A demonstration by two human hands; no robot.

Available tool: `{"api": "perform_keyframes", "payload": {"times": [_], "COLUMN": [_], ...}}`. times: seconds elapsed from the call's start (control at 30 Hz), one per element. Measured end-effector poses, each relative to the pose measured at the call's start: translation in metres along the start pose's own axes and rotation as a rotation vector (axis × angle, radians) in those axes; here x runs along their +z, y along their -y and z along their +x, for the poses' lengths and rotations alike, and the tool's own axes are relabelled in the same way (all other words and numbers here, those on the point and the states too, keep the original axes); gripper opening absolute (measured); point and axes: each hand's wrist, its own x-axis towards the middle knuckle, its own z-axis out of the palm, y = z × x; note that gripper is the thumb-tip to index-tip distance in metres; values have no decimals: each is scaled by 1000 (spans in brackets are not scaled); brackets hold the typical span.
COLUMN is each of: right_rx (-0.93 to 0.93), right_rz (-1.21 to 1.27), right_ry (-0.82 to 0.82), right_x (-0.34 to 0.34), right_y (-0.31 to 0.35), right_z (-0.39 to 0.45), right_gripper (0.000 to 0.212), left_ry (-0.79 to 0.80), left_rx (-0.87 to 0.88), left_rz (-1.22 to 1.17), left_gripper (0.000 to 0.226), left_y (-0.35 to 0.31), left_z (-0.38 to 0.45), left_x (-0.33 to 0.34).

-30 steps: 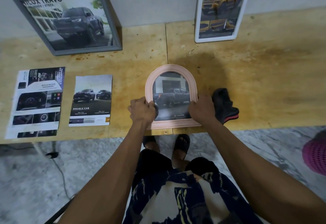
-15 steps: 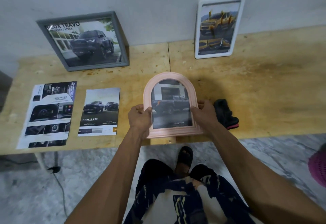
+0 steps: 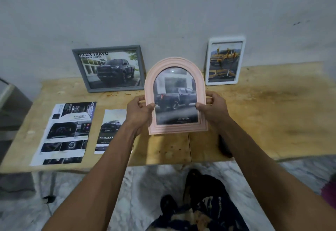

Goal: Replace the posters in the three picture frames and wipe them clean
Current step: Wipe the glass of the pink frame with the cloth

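Against the pale wall, over the plywood table [image 3: 272,118], the left hand [image 3: 139,113] and right hand [image 3: 213,109] grip the sides of an arched pink frame [image 3: 175,97], held upright above the tabletop, truck poster facing the person.

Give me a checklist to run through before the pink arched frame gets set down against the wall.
1. Both hands grip the frame: left hand and right hand hold the pink arched frame by its sides: ok.
2. Frame upright, picture facing the person: ok.
3. Gap at the wall between the grey frame and the white frame: ok.
4. Glass wiped clean: cannot tell.
5. Loose posters lie clear of that gap: ok.
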Motion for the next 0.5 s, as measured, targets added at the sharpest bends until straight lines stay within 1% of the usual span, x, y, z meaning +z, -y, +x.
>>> {"api": "perform_keyframes", "payload": {"times": [0.13, 0.3, 0.4, 0.5], "right_rx": [-21, -46, -61, -86], "right_rz": [-44, -114, -152, -225], "right_ry": [-20, -16, -18, -36], "right_x": [3, 4, 6, 12], "right_y": [13, 20, 22, 24], "right_z": [24, 73, 108, 148], "right_gripper": [48, 47, 45, 42], "left_ry": [-7, -18, -26, -58], "left_rx": [60, 172, 171, 158], "left_rz": [67, 182, 228, 247], "left_gripper": [30, 36, 42, 41], "left_y": [-17, -30, -39, -46], "left_z": [23, 66, 96, 130], "left_x": [4, 24, 41, 62]}}
